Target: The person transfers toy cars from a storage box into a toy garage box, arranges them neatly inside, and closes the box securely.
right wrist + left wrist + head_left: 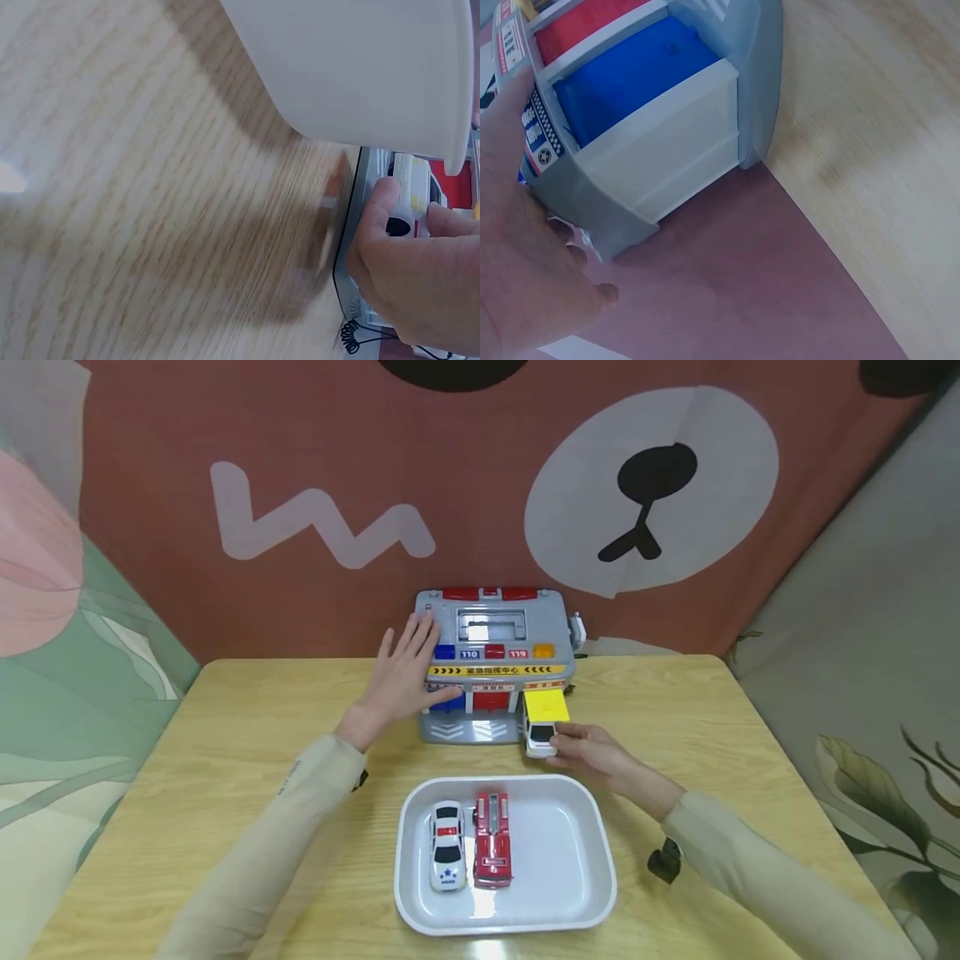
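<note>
Your right grip (600, 758) pinching a yellow-roofed white toy car (545, 707), at the right bay of the grey toy station (491, 672), your left grip (401, 679) spread on the station's left side, desk (247, 718) beneath

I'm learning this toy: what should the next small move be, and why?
Probably push the white car gently deeper into the station: the right hand grips it beside the red door, its front sticks out, and the left hand rests on the station.

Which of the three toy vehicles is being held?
The yellow-topped white vehicle, held by the right hand; the police car and red truck sit in the tray.
</note>
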Demonstrator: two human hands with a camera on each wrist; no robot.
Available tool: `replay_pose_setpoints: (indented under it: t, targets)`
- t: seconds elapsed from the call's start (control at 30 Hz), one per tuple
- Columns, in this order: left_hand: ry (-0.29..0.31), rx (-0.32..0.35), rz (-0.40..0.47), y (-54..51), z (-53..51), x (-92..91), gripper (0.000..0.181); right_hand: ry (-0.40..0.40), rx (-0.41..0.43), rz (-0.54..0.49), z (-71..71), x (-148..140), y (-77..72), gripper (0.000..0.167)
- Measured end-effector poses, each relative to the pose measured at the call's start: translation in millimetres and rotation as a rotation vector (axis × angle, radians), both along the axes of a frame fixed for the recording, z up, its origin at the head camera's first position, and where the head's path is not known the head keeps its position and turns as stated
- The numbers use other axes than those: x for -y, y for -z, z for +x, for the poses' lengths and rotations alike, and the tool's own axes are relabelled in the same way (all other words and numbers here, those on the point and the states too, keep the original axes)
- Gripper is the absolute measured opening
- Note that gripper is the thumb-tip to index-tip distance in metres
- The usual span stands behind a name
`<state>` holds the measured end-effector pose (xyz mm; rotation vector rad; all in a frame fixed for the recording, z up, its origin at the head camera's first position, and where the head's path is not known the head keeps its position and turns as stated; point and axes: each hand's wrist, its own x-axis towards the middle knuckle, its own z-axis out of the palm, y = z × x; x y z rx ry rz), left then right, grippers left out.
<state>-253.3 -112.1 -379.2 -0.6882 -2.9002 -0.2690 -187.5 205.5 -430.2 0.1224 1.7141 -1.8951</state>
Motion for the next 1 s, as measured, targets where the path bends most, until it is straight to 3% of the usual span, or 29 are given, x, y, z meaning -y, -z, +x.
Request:
replay_pose_setpoints:
  t: [0.23, 0.37, 0.6, 0.73, 1.0]
  targets:
    - [0.021, 0.047, 0.046, 4.5, -2.5, 2.1, 0.105, 0.069, 0.02, -0.029, -5.2, 10, 0.5, 0.063]
    - [0.013, 0.042, 0.067, 5.8, -1.8, 0.9, 0.104, 0.098, -0.036, -0.033, -6.8, 12, 2.8, 0.063]
    - [0.001, 0.028, 0.091, 7.3, -2.6, 0.3, 0.104, 0.094, -0.127, 0.133, -13.5, 12, 8.9, 0.079]
    - [-0.002, 0.031, 0.122, 7.9, -3.1, 0.8, 0.104, 0.124, -0.084, 0.127, -14.7, 17, 2.0, 0.073]
    - [0.003, 0.052, 0.159, 8.0, 0.2, 0.2, 0.104, 0.219, 0.027, -0.045, -18.3, 17, 2.8, 0.064]
